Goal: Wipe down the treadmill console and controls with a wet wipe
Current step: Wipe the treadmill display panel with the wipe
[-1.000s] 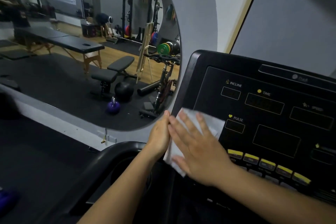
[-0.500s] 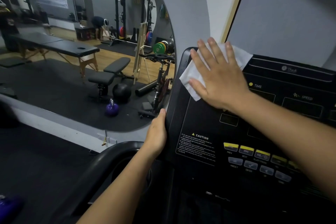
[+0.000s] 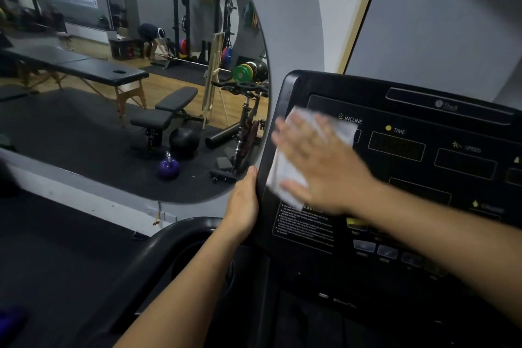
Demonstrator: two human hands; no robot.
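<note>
The black treadmill console [image 3: 409, 167] fills the right half of the view, with INCLINE, TIME and SPEED windows and rows of buttons lower down. My right hand [image 3: 322, 167] lies flat on the console's left part, fingers spread, pressing a white wet wipe [image 3: 285, 175] against the panel; the hand is motion-blurred. The wipe shows above and left of the fingers, just over the caution label [image 3: 305, 223]. My left hand [image 3: 244, 200] grips the console's left edge, thumb on the front rim.
A black curved handrail [image 3: 158, 251] runs below the console on the left. Behind it a large round wall mirror [image 3: 113, 93] reflects a gym with benches, a rack and a person bending over. A grey wall panel [image 3: 452, 22] stands behind the console.
My right hand has swept the wipe down from the console's top left corner to its left middle. The left hand keeps its grip on the console edge.
</note>
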